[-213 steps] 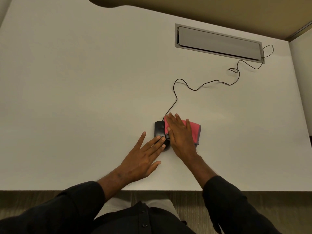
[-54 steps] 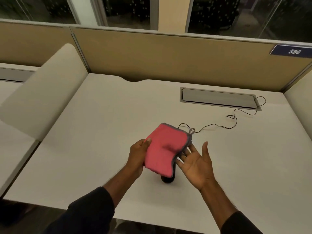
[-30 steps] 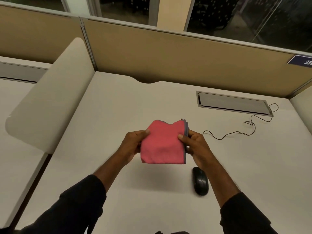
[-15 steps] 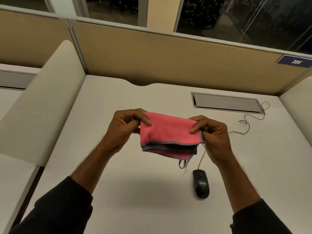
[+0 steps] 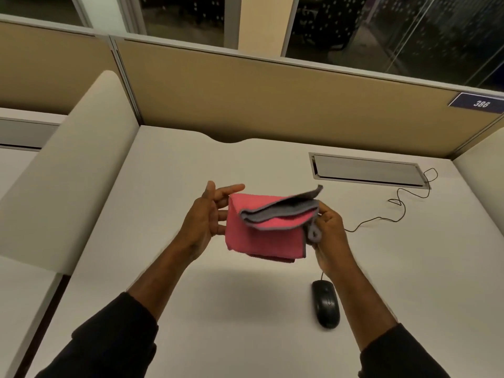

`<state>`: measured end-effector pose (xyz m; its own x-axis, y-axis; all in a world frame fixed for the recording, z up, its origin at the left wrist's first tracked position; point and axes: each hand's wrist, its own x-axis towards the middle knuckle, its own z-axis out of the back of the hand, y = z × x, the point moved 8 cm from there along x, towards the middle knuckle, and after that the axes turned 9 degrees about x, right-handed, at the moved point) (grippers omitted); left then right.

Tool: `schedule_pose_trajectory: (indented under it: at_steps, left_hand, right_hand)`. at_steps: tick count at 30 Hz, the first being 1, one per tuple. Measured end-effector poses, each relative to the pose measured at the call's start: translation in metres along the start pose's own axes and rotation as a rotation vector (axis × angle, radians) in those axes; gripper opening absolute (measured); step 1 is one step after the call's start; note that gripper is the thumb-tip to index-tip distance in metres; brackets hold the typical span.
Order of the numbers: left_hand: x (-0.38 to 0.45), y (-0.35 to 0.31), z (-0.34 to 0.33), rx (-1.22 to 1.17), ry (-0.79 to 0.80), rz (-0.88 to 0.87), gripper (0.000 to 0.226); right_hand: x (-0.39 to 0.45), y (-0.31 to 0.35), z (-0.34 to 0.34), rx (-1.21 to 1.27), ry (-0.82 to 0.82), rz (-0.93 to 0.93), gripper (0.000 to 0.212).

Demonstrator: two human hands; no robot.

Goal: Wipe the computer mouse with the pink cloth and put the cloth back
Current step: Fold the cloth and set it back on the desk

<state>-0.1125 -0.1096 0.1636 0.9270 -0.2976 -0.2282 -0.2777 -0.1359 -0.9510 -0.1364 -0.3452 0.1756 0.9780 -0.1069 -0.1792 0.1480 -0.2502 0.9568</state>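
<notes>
The pink cloth (image 5: 261, 236) is held in the air above the white desk (image 5: 174, 186), folded over on itself, with its grey reverse side and grey edging showing along the upper fold and a small grey hanging loop (image 5: 314, 233) dangling at its right side. The left hand (image 5: 203, 222) is at the cloth's left edge with thumb and fingers spread and extended; the fingers reach behind the fabric, and whether they actually grip it cannot be determined. The right hand (image 5: 328, 236) pinches the cloth's upper right corner between thumb and fingers and carries its weight on that side. The black computer mouse (image 5: 326, 306) lies on the desk below the right forearm, well apart from the cloth and untouched by either hand. Its thin black cable (image 5: 392, 205) runs away across the desk in loose curves to the right end of a grey cable hatch (image 5: 365, 170) set into the desk surface. Both forearms wear dark sleeves (image 5: 114, 342) pushed back from the wrists. A tan partition (image 5: 272, 96) backs the desk and carries a dark plate (image 5: 477, 103) marked 386.
</notes>
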Motion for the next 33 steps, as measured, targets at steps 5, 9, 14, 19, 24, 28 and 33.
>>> schedule_pose_trajectory:
  at_steps: [5, 9, 14, 19, 24, 28, 33]
  left_hand:
    - [0.010, 0.055, 0.015, 0.159, -0.132, 0.132, 0.048]
    - [0.018, 0.087, 0.039, 0.310, -0.289, 0.151, 0.015]
    - [0.032, 0.096, 0.058, 0.482, -0.433, 0.074, 0.015]
    - [0.055, 0.094, 0.076, 0.558, -0.529, -0.019, 0.017]
    - [0.086, 0.085, 0.106, 0.564, -0.557, -0.088, 0.027]
    - [0.113, 0.081, 0.133, 0.617, -0.576, -0.090, 0.033]
    - [0.141, 0.078, 0.160, 0.710, -0.614, -0.082, 0.038]
  right_hand:
    - [0.012, -0.063, 0.016, -0.133, -0.228, -0.253, 0.014]
    - [0.017, -0.084, 0.012, -0.188, -0.230, -0.268, 0.007]
    - [0.035, -0.101, -0.003, -0.239, -0.197, -0.226, 0.005]
    - [0.067, -0.112, -0.022, -0.270, -0.178, -0.144, 0.003]
    - [0.112, -0.117, -0.049, -0.281, -0.107, -0.099, 0.012]
    - [0.154, -0.123, -0.071, -0.286, -0.065, -0.081, 0.020]
    - [0.199, -0.135, -0.092, -0.339, -0.024, -0.064, 0.038]
